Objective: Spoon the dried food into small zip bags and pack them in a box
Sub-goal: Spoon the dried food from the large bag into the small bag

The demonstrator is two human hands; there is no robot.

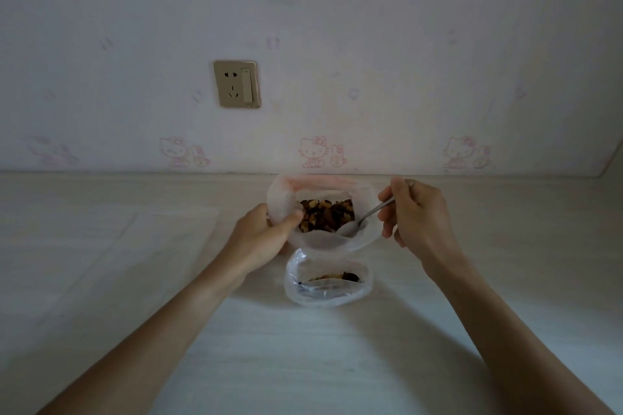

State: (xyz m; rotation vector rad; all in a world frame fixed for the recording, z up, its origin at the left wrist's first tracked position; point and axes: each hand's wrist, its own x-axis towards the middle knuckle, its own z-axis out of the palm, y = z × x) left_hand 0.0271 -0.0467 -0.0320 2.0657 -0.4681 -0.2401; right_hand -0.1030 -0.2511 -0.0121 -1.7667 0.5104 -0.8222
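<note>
Nearest, a small zip bag [328,283] stands open, barely filled. Behind it, touching, the left hand [261,234] grips the big bag [323,212] of dried food [326,215]; the right hand [413,212] grasps a spoon [364,217], scooping. Next: carry the load across level.

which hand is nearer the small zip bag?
Left. The left hand, gripping the big bag, sits just up-left of the small zip bag; the right hand, holding the spoon, is farther up-right.

Glossy metal spoon [365,216], filmy clear plastic bags [325,290] (crinkled), pale matt wood-grain table [303,364].
</note>
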